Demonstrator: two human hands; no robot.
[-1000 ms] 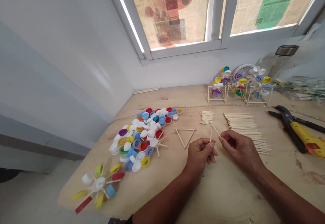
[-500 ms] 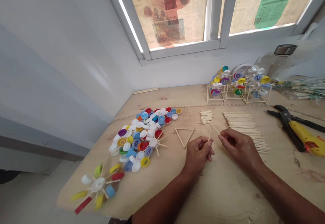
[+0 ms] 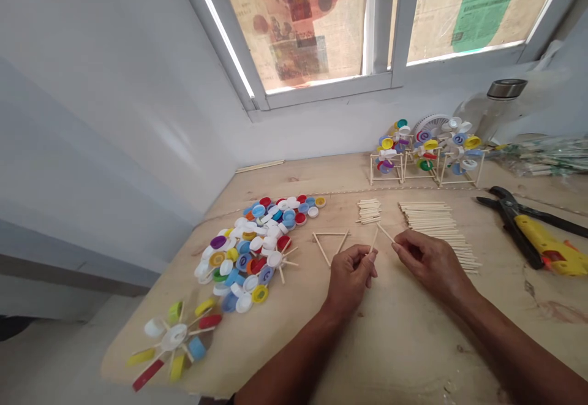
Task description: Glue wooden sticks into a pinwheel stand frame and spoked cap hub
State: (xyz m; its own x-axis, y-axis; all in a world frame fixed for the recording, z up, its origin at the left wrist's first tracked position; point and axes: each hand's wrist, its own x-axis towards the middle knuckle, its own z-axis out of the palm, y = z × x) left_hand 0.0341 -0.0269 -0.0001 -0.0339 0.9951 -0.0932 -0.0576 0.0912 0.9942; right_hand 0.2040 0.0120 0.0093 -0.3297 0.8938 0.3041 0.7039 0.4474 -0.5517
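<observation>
My left hand (image 3: 353, 275) pinches a thin wooden stick (image 3: 374, 238) that points up and away. Between the fingertips of my right hand (image 3: 425, 259) is a second wooden stick (image 3: 384, 231), slanting to the left. The far ends of the two sticks meet or nearly meet; I cannot tell whether they touch. Just left of my left hand lies a triangle of sticks (image 3: 321, 249), partly covered by that hand. Beyond the sticks is a small pile of short sticks (image 3: 369, 211). A row of longer sticks (image 3: 425, 215) lies behind my right hand, which hides part of it.
Bottle caps (image 3: 255, 246) are heaped on the left of the wooden table (image 3: 294, 344). A cap-bladed wheel (image 3: 174, 336) lies at the front left corner. Several finished wheels on stands (image 3: 427, 160) are at the back. Pliers (image 3: 505, 215) and a yellow glue gun (image 3: 546, 246) lie right.
The view has shifted slightly. Both hands keep hold of their sticks, in nearly the same pose, with the stick ends still close together.
</observation>
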